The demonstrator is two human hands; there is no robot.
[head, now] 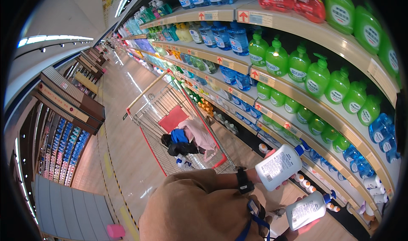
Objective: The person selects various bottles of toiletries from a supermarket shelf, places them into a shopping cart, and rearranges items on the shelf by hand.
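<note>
A white pump bottle [280, 167] with a blue pump head is in my left hand [254, 175], which wraps around it from behind. My right hand [306, 229] grips a second white pump bottle [306, 211], also with a blue pump. Both bottles lean to the right in the picture. Printed text and a barcode on their labels face me. The two bottles are apart, held in front of the shelving [287, 84]. Part of each hand is hidden behind its bottle.
A metal shopping cart [178, 113] with red trim stands beside me, holding a pink cloth item [199, 134], a dark bag [181, 148] and a white bottle [182, 162]. The shelves carry green pump bottles [317, 75] and blue bottles [238, 40]. Across the aisle stands another display [62, 151].
</note>
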